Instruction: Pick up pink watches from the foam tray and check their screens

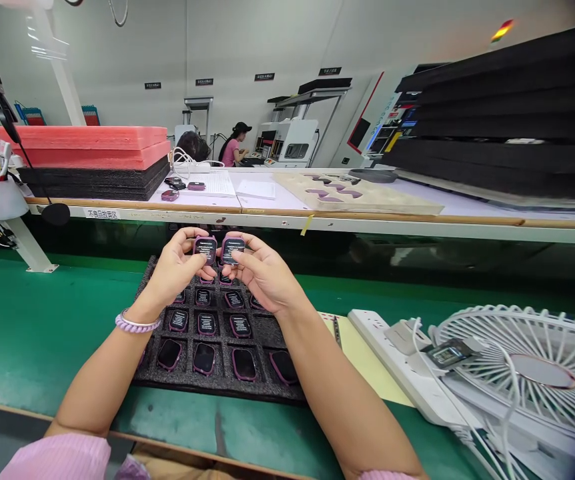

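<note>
My left hand holds one small purple-cased watch body with a black labelled screen. Beside it my right hand holds a second purple watch body, and the two pieces are raised side by side. Both hands hover over the far half of a black foam tray on the green belt. The tray's pockets hold several more purple watch bodies, some with labels, and the nearest row shows plain dark screens. A lilac bracelet circles my left wrist.
A white fan and a white power strip lie at the right, beside a yellow sheet. The shelf behind carries pink foam, black foam stacks, papers and a beige tray. A person sits far back.
</note>
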`<state>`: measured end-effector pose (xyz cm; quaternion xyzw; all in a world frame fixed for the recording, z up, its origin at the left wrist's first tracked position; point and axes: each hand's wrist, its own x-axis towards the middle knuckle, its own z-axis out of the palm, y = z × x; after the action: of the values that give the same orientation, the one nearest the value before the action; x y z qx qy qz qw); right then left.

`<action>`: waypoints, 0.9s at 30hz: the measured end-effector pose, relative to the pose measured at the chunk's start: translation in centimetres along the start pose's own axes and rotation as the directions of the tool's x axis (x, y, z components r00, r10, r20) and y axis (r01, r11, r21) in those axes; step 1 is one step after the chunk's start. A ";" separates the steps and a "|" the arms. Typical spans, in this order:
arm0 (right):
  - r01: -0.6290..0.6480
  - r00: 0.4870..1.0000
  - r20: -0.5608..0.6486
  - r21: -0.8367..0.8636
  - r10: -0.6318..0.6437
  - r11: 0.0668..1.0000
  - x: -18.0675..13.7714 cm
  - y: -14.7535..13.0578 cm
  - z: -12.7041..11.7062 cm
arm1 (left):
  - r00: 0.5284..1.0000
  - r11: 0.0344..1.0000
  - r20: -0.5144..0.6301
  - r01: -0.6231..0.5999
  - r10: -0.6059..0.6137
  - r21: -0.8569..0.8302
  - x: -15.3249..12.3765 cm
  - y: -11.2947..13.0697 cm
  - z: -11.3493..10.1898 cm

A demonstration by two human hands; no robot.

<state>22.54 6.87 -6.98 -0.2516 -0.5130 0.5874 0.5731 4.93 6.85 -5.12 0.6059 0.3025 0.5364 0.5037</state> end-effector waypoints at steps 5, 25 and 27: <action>0.029 1.000 0.006 0.000 -0.029 1.000 -0.2 -0.1 0.2 | 1.000 1.000 -0.002 -0.011 0.011 0.003 -0.1 -0.1 0.0; 0.055 0.998 0.032 -0.050 -0.054 0.997 -0.5 -0.3 0.3 | 1.000 0.999 0.007 -0.005 0.006 -0.036 -0.1 0.0 -0.1; 0.062 0.998 0.029 -0.060 -0.061 0.996 -0.4 -0.2 0.2 | 1.000 0.999 0.006 -0.015 0.016 -0.043 0.0 0.0 -0.1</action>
<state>22.53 6.34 -6.84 -0.2451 -0.5457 0.5571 0.5760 4.87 6.86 -5.17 0.5990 0.2845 0.5447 0.5134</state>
